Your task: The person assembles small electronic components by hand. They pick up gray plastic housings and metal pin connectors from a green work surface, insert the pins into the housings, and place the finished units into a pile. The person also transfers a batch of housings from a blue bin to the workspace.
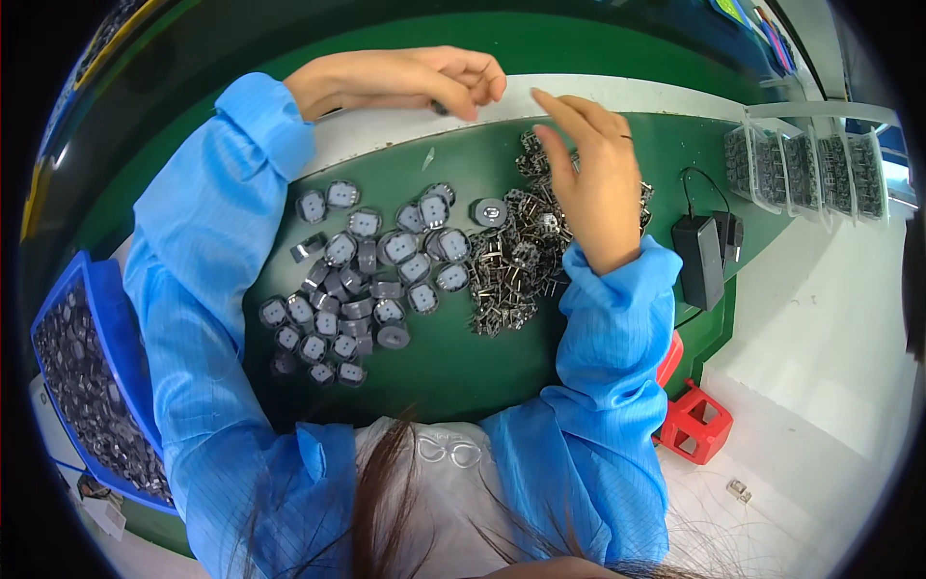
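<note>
At the far side of the table, my left hand (415, 77) has its fingers curled inward. A small dark bit shows below its fingers, too hidden to name. My right hand (598, 164) hovers over the pile of small metal clips or brackets (506, 275), its thumb and fingers apart and nothing seen between them. Left of that pile lie many round, grey-black components (397, 248) with pale grey faces, some flat and some on edge. One disc-shaped grey component (489, 212) rests against the metal pile's left edge.
A blue bin (101, 318) full of small dark parts stands at the left. Clear compartment boxes (772, 174) of metal parts sit at the far right. Near them is a black power adapter (696, 261) with a cable. A red plastic stool (696, 425) stands on the floor.
</note>
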`<state>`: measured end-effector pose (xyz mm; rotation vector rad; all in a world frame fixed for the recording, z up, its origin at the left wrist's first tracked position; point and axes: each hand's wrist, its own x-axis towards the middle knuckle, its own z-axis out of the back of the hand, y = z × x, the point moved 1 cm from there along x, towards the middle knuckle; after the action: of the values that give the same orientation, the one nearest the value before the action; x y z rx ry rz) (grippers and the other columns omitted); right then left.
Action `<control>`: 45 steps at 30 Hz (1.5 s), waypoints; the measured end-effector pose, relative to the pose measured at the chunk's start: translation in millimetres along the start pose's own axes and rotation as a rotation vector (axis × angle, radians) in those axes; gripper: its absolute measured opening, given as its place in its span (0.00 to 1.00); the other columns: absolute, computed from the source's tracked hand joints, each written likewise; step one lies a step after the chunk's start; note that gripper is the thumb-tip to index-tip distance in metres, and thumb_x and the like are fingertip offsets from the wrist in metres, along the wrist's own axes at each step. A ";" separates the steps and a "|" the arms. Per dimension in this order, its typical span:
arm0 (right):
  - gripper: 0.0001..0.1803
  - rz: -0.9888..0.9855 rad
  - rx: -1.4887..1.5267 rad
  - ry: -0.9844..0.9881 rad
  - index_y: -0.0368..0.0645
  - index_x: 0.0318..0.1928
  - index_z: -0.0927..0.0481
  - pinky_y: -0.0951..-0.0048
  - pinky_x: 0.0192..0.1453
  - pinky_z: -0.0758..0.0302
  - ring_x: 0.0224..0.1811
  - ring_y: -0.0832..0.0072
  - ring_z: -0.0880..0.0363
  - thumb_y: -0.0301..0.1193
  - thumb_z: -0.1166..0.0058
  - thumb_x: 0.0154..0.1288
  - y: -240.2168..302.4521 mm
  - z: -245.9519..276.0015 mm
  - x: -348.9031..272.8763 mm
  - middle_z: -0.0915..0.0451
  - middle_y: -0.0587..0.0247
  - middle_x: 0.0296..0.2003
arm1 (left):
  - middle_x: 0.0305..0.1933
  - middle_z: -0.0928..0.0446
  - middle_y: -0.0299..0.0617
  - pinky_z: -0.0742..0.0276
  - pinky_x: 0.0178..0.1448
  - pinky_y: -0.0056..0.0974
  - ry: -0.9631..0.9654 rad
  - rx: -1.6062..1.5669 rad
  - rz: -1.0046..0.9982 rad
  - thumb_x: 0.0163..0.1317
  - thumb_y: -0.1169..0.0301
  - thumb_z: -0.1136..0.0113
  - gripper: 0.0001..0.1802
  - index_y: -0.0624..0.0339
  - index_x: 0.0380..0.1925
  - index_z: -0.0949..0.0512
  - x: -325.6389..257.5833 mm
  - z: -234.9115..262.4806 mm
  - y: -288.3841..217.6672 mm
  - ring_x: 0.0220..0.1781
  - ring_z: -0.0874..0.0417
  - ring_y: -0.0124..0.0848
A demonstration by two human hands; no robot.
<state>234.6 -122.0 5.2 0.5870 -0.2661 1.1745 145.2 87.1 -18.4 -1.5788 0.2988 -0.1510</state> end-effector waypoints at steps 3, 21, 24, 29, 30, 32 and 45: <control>0.09 -0.021 0.141 0.098 0.42 0.41 0.15 0.59 0.44 0.22 0.37 0.55 0.18 0.24 0.41 0.60 -15.2 -16.0 -4.4 0.17 0.55 0.38 | 0.45 0.37 0.32 0.40 0.57 0.30 0.087 -0.125 0.093 0.52 0.75 0.46 0.17 0.57 0.44 0.33 -4.7 -2.7 5.6 0.52 0.35 0.23; 0.08 -0.001 -0.021 -0.280 0.42 0.35 0.15 0.72 0.39 0.20 0.35 0.66 0.16 0.18 0.35 0.54 -13.0 2.5 1.7 0.15 0.62 0.34 | 0.50 0.20 0.41 0.21 0.55 0.31 -0.251 -0.018 0.025 0.56 0.76 0.30 0.19 0.65 0.49 0.21 -29.4 -41.3 -2.2 0.49 0.18 0.26; 0.10 0.063 -0.092 -0.234 0.43 0.40 0.15 0.68 0.40 0.22 0.36 0.65 0.19 0.18 0.37 0.58 -15.9 8.4 2.6 0.20 0.61 0.37 | 0.50 0.19 0.41 0.22 0.53 0.30 -0.263 -0.003 0.065 0.58 0.73 0.32 0.18 0.65 0.48 0.21 -25.7 -40.1 1.3 0.48 0.18 0.25; 0.13 0.057 -0.190 -0.181 0.45 0.46 0.15 0.65 0.42 0.23 0.36 0.63 0.21 0.19 0.42 0.63 -38.0 23.3 -0.2 0.24 0.59 0.38 | 0.47 0.17 0.42 0.24 0.49 0.28 -0.361 -0.084 0.114 0.63 0.68 0.34 0.17 0.64 0.49 0.22 -25.9 -38.6 4.1 0.46 0.18 0.22; 0.13 0.018 -0.190 -0.185 0.45 0.47 0.15 0.65 0.43 0.23 0.37 0.62 0.21 0.19 0.43 0.64 -38.9 27.8 0.3 0.23 0.58 0.41 | 0.47 0.17 0.42 0.23 0.50 0.28 -0.405 -0.062 0.069 0.62 0.69 0.33 0.18 0.64 0.49 0.22 -25.5 -40.6 7.5 0.46 0.18 0.22; 0.13 -0.005 -0.203 -0.127 0.45 0.48 0.16 0.65 0.43 0.23 0.38 0.63 0.20 0.20 0.44 0.65 -45.5 30.7 0.9 0.22 0.57 0.42 | 0.47 0.17 0.41 0.24 0.50 0.27 -0.362 0.002 0.054 0.61 0.71 0.33 0.17 0.64 0.50 0.21 -26.2 -38.7 8.1 0.46 0.18 0.22; 0.11 -0.026 0.243 0.485 0.39 0.42 0.15 0.62 0.48 0.23 0.42 0.55 0.21 0.21 0.39 0.56 14.0 12.7 -26.3 0.19 0.57 0.40 | 0.46 0.19 0.41 0.25 0.47 0.27 -0.307 0.160 -0.085 0.56 0.80 0.34 0.08 0.63 0.37 0.16 -39.0 -43.6 19.3 0.45 0.23 0.22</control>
<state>213.1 -146.2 6.8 0.4954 0.3003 1.2943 93.9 56.1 -32.6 -1.4315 -0.0200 0.0035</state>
